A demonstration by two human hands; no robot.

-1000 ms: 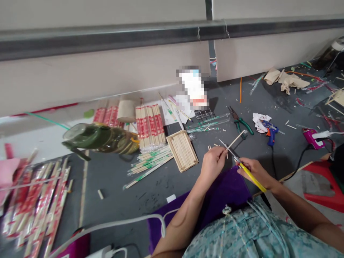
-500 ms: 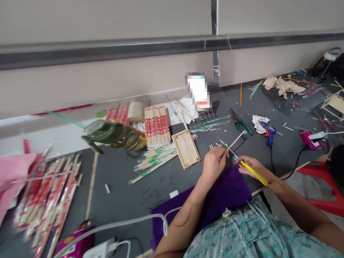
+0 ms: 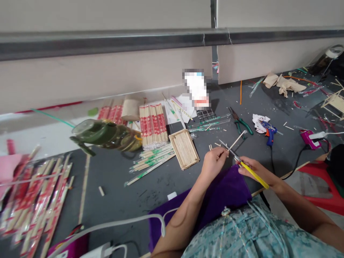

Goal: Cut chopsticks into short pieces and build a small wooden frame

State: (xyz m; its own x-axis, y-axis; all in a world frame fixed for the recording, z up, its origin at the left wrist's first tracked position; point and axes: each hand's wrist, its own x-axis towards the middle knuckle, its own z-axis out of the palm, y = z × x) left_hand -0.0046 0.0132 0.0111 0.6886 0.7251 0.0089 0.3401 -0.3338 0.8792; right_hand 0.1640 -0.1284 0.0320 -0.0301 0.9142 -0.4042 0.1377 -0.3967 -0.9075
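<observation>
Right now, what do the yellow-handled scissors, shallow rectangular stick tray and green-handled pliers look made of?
Yellow-handled scissors: blades likely metal, grey sheen; handles probably plastic, solid yellow.
Shallow rectangular stick tray: likely unfinished wood or bamboo, pale, matte.
Green-handled pliers: dark head likely metal, dull; green grips plastic or rubber, unclear which.

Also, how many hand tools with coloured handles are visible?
3: yellow scissors in the right hand; green pliers and a blue glue gun on the table. Others may be hidden.

Against half a second ago, the view swings slightly: the green bottle [image 3: 103, 134] and the pink sheet [image 3: 9, 165] now show further toward nine o'clock, the metal rail [image 3: 107, 43] closer to twelve.
</observation>
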